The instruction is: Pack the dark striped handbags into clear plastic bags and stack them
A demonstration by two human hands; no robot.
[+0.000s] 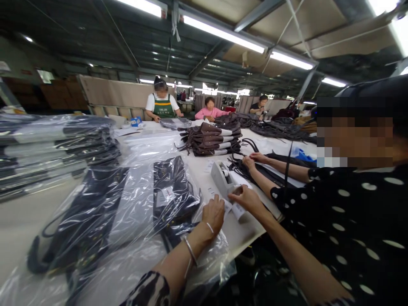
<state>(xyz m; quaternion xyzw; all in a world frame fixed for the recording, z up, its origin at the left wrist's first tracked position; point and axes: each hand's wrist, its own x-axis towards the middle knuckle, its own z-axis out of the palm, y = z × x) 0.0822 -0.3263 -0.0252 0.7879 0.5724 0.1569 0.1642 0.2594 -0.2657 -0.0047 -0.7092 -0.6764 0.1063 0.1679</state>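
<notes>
My left hand (pixel 214 214), with a bracelet at the wrist, is closed in a pinch beside a small white label (pixel 227 206). What its fingers hold is hidden. To its right, my right hand (pixel 247 199) has thumb and fingers pinched together at the near end of a white tape dispenser (pixel 219 175). I cannot make out what is between them. A white paper strip with printed labels (pixel 239 211) hangs over the table edge below that hand. Left of my hands lies a dark garment (pixel 168 191) in a clear plastic bag (pixel 137 204), bearing a white tag.
Bagged garments are stacked (pixel 57 148) at the left. Folded brown garments (pixel 212 138) are piled behind the dispenser. A co-worker in a dotted top (pixel 334 221) handles black straps (pixel 242 163) close on my right. Several other people work across the table.
</notes>
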